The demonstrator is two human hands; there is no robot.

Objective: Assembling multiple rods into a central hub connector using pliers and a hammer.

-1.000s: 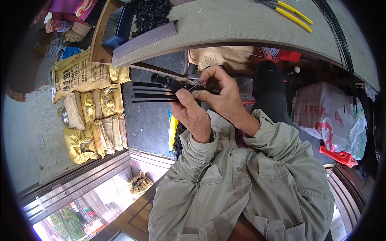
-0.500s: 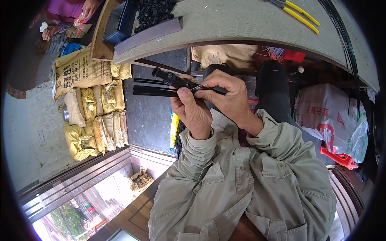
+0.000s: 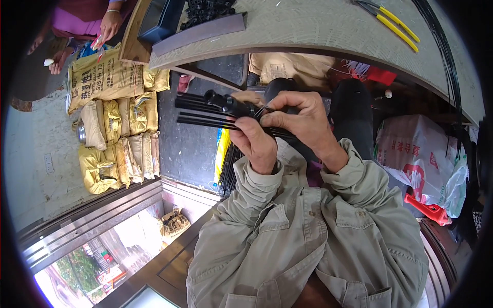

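My left hand (image 3: 257, 146) is closed around a bundle of slim black rods (image 3: 203, 122). Their free ends fan out to the left, and a stubby black tube with a ringed, hollow end (image 3: 226, 102) lies among them. Opposite it, my right hand (image 3: 303, 115) pinches a thin, shiny wire (image 3: 263, 109) between thumb and forefinger, close to the tube's inner end. The fingers partly cover the spot where rods, tube and wire meet. Both hands are above my lap, just below the table edge.
The table (image 3: 308, 25) bears yellow-handled pliers (image 3: 395, 28), black plastic parts (image 3: 205, 13), a grey strip (image 3: 200, 35) and long black strands (image 3: 444, 56). Sacks (image 3: 105, 77) are stacked left, near another person's hand (image 3: 110, 24). A white bag (image 3: 405, 149) and red-handled tool (image 3: 429, 209) are right.
The rods now spread farther apart, with more of them showing. Both hands appear slightly farther right and lower. The other person's hand has moved down toward the sacks.
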